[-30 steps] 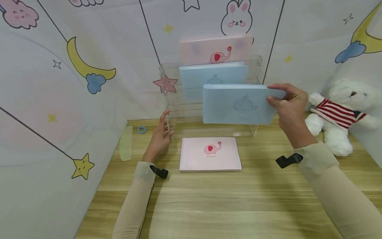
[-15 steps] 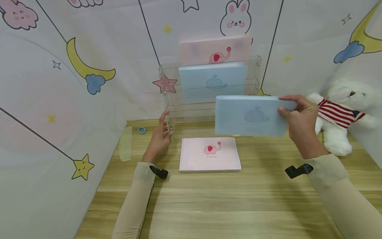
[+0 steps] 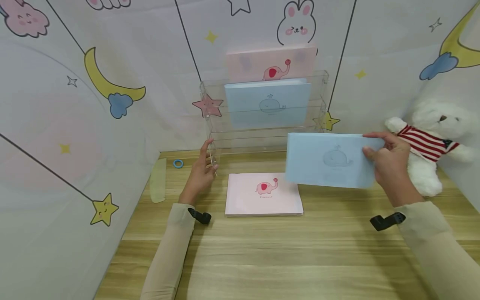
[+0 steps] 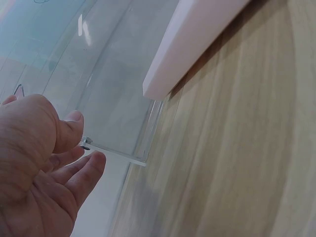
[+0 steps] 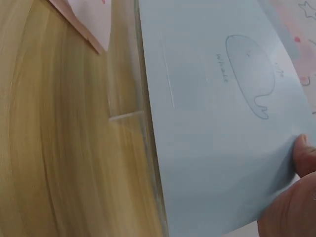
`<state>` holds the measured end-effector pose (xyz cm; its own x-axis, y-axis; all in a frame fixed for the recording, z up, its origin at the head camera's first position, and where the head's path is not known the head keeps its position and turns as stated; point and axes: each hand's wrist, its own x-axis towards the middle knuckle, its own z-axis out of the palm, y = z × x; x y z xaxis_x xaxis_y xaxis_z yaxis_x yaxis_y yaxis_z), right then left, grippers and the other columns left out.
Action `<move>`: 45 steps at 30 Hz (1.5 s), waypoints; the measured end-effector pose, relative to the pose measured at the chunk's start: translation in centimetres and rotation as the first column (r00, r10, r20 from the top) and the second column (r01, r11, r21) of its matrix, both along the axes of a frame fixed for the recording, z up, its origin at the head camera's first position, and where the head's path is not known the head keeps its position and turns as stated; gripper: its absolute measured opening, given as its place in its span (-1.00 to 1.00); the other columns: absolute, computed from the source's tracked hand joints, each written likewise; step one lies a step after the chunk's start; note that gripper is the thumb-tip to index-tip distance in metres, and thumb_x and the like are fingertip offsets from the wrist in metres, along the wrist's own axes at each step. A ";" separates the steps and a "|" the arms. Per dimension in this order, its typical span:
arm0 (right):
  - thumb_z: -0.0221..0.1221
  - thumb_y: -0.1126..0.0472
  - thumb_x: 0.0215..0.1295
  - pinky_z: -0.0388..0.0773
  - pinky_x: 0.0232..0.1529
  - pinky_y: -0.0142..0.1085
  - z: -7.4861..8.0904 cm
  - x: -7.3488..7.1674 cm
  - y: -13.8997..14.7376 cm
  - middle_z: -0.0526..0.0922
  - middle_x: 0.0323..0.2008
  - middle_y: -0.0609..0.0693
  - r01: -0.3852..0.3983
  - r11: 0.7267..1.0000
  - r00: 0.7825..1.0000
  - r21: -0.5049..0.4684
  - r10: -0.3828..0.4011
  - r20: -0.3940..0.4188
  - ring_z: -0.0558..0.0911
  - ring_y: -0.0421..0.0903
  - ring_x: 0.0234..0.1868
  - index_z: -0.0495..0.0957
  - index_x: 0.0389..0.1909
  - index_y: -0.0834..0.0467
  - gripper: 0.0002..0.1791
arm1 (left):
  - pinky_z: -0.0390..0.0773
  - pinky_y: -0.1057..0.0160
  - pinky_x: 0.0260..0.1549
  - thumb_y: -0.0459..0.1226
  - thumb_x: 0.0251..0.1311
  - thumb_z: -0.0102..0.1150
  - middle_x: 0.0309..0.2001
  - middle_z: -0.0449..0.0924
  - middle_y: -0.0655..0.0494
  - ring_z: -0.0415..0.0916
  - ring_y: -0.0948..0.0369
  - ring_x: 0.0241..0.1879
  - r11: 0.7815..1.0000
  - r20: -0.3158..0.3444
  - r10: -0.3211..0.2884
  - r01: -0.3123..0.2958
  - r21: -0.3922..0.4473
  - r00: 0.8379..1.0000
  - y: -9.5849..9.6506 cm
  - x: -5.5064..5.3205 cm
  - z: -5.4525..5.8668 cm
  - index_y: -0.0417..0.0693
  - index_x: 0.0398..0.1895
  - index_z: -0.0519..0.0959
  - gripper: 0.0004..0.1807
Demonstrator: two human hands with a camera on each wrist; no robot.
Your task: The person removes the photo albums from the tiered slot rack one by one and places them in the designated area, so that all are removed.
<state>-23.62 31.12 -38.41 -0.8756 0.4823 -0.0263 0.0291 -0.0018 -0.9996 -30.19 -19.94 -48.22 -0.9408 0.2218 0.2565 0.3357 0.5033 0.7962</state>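
My right hand (image 3: 391,162) pinches the right end of a light blue booklet (image 3: 331,160) with a whale drawing, thumb on its front. The booklet is raised in front of the clear acrylic rack (image 3: 247,143), its lower left corner overlapping a pink elephant booklet (image 3: 264,204) that lies flat on the table. At the rack's left side, my left hand (image 3: 200,175) holds the edge of the clear panel (image 4: 116,153) between thumb and fingers. Another blue whale booklet (image 3: 247,98) stands in the rack, and behind it a pink elephant booklet (image 3: 243,66) stands higher up.
A white teddy bear (image 3: 427,166) in a striped top sits at the right, close behind my right hand. On the left lie a blue ring (image 3: 178,163) and a pale green strip (image 3: 158,181). Printed cloth (image 3: 157,37) backs the wooden table (image 3: 262,258).
My right hand has carried the blue booklet down and to the right, away from the rack's front, so the booklet standing behind shows fully. My left hand has stayed at the rack's side.
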 end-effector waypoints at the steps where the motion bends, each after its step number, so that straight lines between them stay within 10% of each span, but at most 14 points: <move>1: 0.25 0.61 0.36 0.56 0.40 -0.19 -0.2 0.0 0.2 0.51 0.04 -0.32 0.001 1.000 1.000 -0.014 -0.001 0.008 0.50 -0.16 0.18 0.77 0.17 0.13 -0.52 | 0.68 -0.19 0.29 -0.57 0.49 0.10 0.50 0.34 -0.43 0.52 -0.34 0.43 1.000 -0.001 -0.001 0.001 -0.001 1.000 0.0 0.0 0.0 0.41 0.75 -0.10 0.02; 11: 0.23 0.65 0.33 0.60 -0.32 -0.64 -1.6 0.2 2.4 0.46 -0.03 -0.27 -0.051 0.998 0.998 -0.020 0.052 0.024 0.53 -0.28 -0.09 0.81 -0.07 0.07 -0.56 | 0.67 -0.21 0.30 -0.55 0.50 0.09 0.52 0.34 -0.41 0.49 -0.34 0.45 1.000 0.004 -0.002 0.002 0.000 1.000 0.0 0.1 0.1 0.59 0.73 -0.10 0.06; 33: 0.23 0.41 0.48 0.46 -0.12 -0.59 -4.5 0.4 5.3 0.42 -0.09 -0.39 -0.215 0.943 0.943 0.253 0.133 0.305 0.43 -0.33 -0.04 0.66 0.12 -0.11 -0.62 | 0.69 -0.23 0.27 -0.56 0.50 0.08 0.53 0.32 -0.45 0.50 -0.34 0.44 1.000 -0.016 -0.005 0.005 0.000 1.000 0.1 0.1 0.0 0.45 0.75 -0.10 0.02; 45: 0.12 0.37 0.46 0.37 -0.10 -0.27 -6.0 -0.2 4.4 0.31 0.42 0.34 -0.240 0.898 0.921 0.369 0.089 0.380 0.35 0.15 0.18 0.45 0.39 0.29 -0.50 | 0.67 -0.21 0.30 -0.55 0.51 0.07 0.53 0.32 -0.40 0.49 -0.33 0.45 1.000 -0.001 -0.001 0.001 0.000 1.000 0.0 0.1 0.0 0.66 0.72 -0.12 0.06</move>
